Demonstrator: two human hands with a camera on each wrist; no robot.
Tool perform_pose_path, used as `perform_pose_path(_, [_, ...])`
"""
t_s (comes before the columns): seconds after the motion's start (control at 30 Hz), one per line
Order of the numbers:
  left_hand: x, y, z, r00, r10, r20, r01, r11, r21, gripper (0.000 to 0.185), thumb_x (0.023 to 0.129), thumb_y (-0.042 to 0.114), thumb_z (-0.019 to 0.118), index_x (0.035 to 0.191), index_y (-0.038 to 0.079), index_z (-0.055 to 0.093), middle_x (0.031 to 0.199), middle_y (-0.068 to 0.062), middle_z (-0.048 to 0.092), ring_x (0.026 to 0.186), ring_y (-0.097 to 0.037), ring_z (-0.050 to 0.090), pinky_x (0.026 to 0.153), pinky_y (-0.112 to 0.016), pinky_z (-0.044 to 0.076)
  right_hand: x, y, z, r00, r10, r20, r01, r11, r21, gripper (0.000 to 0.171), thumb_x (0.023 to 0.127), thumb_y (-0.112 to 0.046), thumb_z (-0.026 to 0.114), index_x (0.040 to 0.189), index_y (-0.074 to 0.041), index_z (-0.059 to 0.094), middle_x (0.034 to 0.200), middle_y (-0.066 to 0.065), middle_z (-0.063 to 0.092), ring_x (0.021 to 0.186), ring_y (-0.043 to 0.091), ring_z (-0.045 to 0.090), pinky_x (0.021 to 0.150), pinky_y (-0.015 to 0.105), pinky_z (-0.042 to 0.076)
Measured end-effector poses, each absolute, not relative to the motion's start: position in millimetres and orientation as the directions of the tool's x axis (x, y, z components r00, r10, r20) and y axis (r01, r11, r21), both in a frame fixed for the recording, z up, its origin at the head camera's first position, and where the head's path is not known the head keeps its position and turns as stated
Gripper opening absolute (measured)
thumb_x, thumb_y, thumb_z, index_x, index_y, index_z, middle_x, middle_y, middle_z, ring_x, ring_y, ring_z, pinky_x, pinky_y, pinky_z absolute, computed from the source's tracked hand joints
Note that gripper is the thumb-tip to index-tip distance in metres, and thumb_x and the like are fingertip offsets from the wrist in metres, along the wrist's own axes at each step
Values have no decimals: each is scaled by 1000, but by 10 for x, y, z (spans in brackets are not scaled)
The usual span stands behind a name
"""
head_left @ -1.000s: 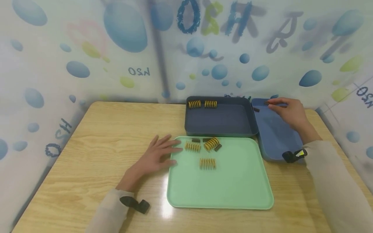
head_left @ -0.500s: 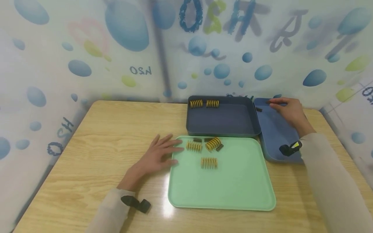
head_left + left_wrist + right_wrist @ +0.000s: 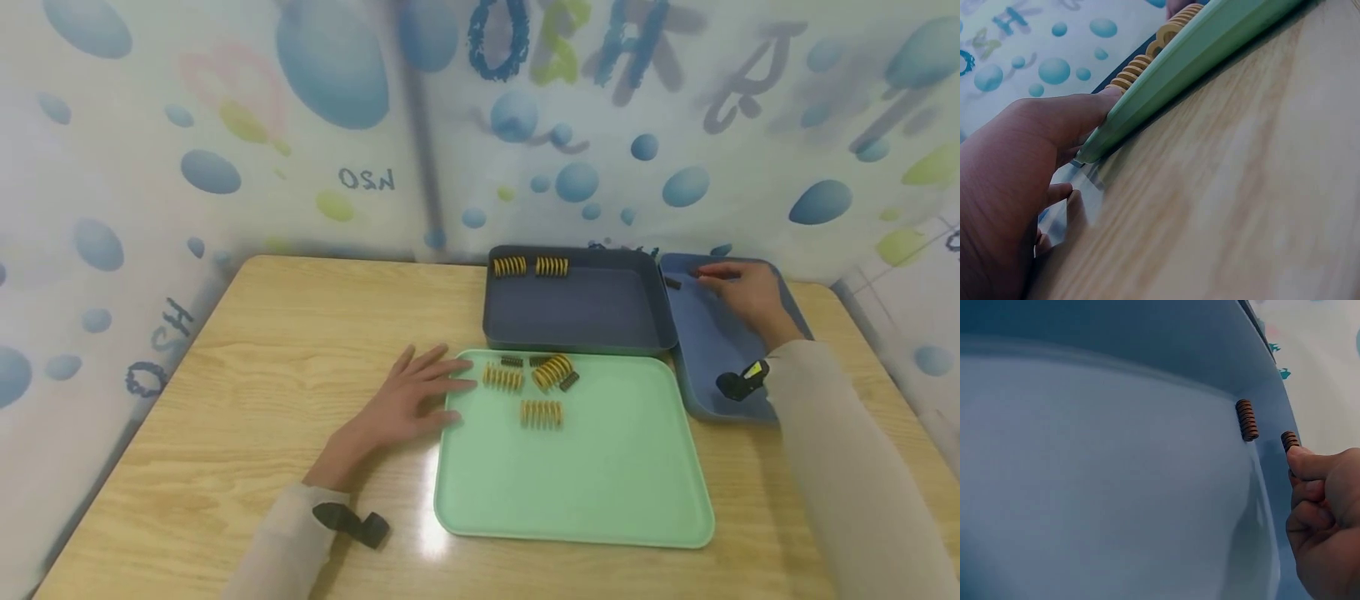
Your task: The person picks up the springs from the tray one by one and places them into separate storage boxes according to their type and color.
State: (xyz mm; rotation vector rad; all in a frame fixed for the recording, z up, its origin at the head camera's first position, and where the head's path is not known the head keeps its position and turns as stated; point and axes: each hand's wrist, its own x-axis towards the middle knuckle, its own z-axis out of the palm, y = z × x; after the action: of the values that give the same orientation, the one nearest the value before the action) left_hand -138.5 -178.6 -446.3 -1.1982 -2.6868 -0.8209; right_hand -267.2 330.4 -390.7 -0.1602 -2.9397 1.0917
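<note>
At the far end of the blue tray, my right hand pinches a small dark coil spring between thumb and fingers, close to the tray's end wall. A matching small spring lies in the tray's far corner, beside the held one. My left hand rests with spread fingers at the left rim of the green tray, its thumb on the rim. Toward the back of that tray lie three large yellow springs and three small dark springs.
Behind the green tray stands a dark grey tray, with two yellow springs in its far left corner. It sits against the blue tray's left side. A patterned backdrop rises behind the wooden table.
The head view has shifted slightly, so the scene sits a little further right. My right hand has lowered slightly with its small spring, now mostly hidden by fingers. The left hand keeps its place.
</note>
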Motion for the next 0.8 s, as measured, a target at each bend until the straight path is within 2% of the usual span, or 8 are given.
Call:
perform_pose_path(0.3, [-1383,-1802,-4474,-693,660,289,710,554,435,44,93,44,57,131,23,60,146,3,44,140,-36,23,108,-65,3,-2741,3291,-3991,-993,98,-73,122,774,-622,44,97,-31,57,126,2,59,132,27,50,125,45,39,99,57,34])
perform_pose_path(0.8, [-1371,-1791,-4433,-700,662,266,701,565,436,43,91,40,59,131,22,60,146,2,44,141,-35,22,109,-63,3,-2792,3293,-4137,-988,140,-58,144,756,-638,38,96,-25,59,123,2,61,129,25,54,124,42,42,101,54,34])
